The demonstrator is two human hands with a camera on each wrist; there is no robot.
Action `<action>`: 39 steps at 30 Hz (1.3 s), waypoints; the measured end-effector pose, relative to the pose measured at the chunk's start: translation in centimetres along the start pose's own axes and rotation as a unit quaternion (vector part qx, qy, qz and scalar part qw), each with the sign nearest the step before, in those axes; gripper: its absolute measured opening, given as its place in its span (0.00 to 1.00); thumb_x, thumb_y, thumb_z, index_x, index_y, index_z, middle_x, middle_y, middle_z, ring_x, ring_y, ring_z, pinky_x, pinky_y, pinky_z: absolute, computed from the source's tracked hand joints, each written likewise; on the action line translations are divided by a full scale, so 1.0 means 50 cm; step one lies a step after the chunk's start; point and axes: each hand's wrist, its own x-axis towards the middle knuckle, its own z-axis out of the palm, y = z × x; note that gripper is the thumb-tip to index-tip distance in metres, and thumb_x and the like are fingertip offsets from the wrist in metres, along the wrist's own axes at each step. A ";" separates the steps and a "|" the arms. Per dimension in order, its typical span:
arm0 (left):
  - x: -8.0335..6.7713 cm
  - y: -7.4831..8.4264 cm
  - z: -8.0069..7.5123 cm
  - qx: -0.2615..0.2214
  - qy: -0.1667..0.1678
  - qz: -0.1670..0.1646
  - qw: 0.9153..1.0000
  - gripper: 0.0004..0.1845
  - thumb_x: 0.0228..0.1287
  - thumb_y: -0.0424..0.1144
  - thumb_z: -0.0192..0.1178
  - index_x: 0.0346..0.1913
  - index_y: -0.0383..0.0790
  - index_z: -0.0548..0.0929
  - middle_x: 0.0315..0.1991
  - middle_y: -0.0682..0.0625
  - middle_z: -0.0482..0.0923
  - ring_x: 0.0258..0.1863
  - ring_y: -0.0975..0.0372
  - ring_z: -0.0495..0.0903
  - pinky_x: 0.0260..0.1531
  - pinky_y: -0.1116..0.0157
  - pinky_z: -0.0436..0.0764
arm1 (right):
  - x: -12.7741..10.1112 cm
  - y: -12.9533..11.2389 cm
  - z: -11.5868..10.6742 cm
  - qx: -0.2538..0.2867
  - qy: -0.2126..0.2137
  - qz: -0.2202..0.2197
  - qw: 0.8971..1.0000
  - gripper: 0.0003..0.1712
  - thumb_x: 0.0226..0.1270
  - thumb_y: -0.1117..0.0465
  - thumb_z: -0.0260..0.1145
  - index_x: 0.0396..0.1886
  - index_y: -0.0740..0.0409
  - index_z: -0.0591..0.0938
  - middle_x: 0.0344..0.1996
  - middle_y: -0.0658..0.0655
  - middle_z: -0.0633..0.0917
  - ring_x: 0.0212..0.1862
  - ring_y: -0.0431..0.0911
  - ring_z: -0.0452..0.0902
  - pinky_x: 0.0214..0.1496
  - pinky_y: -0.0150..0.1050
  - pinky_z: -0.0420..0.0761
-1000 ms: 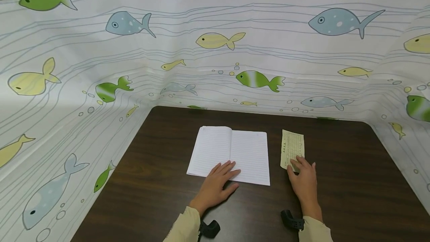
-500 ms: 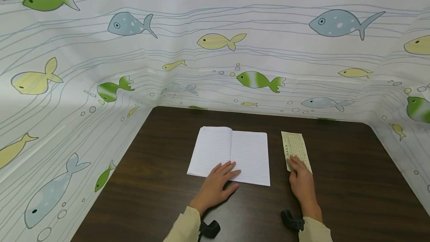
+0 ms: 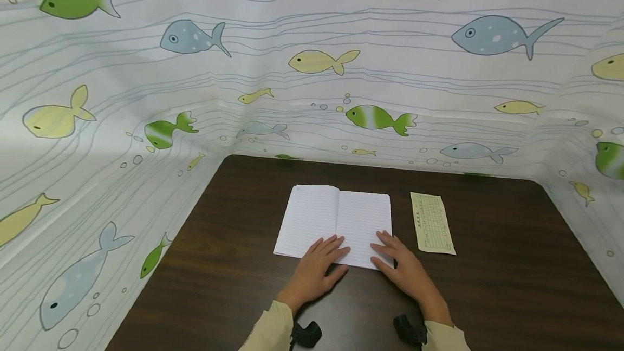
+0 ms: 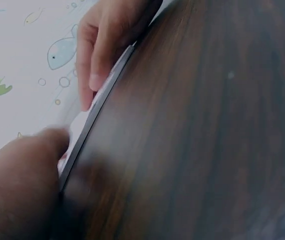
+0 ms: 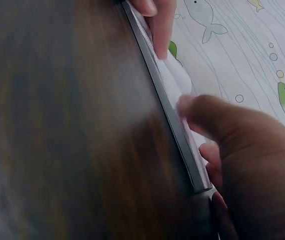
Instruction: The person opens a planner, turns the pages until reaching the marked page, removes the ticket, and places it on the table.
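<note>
An open lined notebook [image 3: 312, 215] lies flat on the dark wooden table. My left hand [image 3: 319, 270] rests with spread fingers on its lower edge near the centre fold. At the lower right corner of the right page, my right hand [image 3: 404, 270] lies with its fingers spread over the paper. Both wrist views look along the notebook's dark edge [image 5: 165, 107], with fingers on the white pages above it. To the right of the notebook lies a small yellow printed slip of paper [image 3: 433, 223], apart from either hand.
The dark wooden table [image 3: 219, 280] reaches back to a white sheet [image 3: 273, 10] printed with fish, which rises behind it and along both sides. A black wrist camera mount [image 3: 308, 335] sits at the left cuff, another mount [image 3: 409, 330] at the right.
My right hand turned the yellow slip slightly and shifted it right, then left it and moved left onto the notebook's right page. My left hand stayed in place.
</note>
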 end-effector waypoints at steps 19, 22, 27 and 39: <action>-0.019 -0.047 -0.129 -0.065 0.136 -0.436 0.887 0.28 0.65 0.50 0.60 0.57 0.28 0.74 0.51 0.30 0.67 0.50 0.39 0.70 0.47 0.42 0.72 | 0.011 -0.015 0.005 -0.005 -0.005 -0.007 1.000 0.19 0.64 0.56 0.69 0.54 0.54 0.85 0.68 0.56 0.71 0.71 0.54 0.61 0.64 0.56 0.69; -0.020 -0.056 -0.156 -0.137 0.134 -0.455 0.869 0.29 0.67 0.51 0.58 0.58 0.28 0.73 0.54 0.29 0.67 0.52 0.39 0.72 0.49 0.42 0.74 | 0.009 -0.013 0.003 0.000 0.001 -0.011 1.000 0.18 0.64 0.57 0.69 0.53 0.54 0.85 0.67 0.57 0.72 0.71 0.54 0.61 0.67 0.47 0.69; -0.027 -0.081 -0.184 -0.235 0.137 -0.482 0.833 0.30 0.70 0.52 0.56 0.61 0.29 0.72 0.56 0.29 0.68 0.51 0.43 0.75 0.47 0.48 0.79 | 0.008 -0.008 0.002 0.026 0.008 -0.013 1.000 0.17 0.64 0.59 0.69 0.52 0.55 0.85 0.67 0.59 0.72 0.71 0.56 0.61 0.66 0.18 0.54; -0.016 -0.081 -0.187 -0.422 0.118 -0.497 0.749 0.32 0.71 0.50 0.56 0.65 0.28 0.65 0.59 0.30 0.67 0.54 0.43 0.73 0.31 0.64 0.83 | -0.002 -0.002 0.008 0.037 0.026 0.000 0.999 0.16 0.62 0.59 0.70 0.50 0.53 0.86 0.65 0.58 0.74 0.70 0.56 0.63 0.63 0.17 0.55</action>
